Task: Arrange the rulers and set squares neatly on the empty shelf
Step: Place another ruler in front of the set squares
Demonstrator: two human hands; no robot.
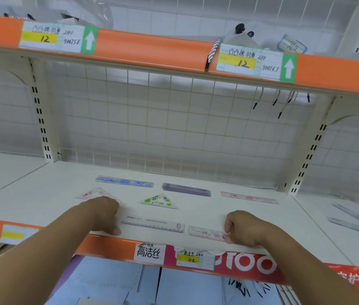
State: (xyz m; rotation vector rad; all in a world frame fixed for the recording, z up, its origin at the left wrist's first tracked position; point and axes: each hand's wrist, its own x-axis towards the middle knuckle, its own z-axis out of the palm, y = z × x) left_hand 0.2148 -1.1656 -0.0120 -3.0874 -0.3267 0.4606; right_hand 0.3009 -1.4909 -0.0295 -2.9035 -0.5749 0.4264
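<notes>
Near edge of shelf (42, 194): left hand (103, 216) curled just beside the left end of the clear ruler (152, 225); can't tell if it grips anything. Right hand (242, 230) pinches the right end of the short pale ruler (205, 233). Mid row: pink set square (90, 193) partly under the left hand, green set square (158, 201) right of it. Far row, left to right: blue ruler (124, 181), purple ruler (186, 189), long pink ruler (249, 197).

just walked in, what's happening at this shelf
A person is arranging rulers on the white shelf. The right hand pinches the right end of a clear pink-tinted ruler at the front edge, beside a clear purple-marked ruler. The left hand rests curled near that ruler's left end, its grip hidden. Behind lie a blue ruler, purple ruler, pink ruler, pink set square and green set square.
</notes>
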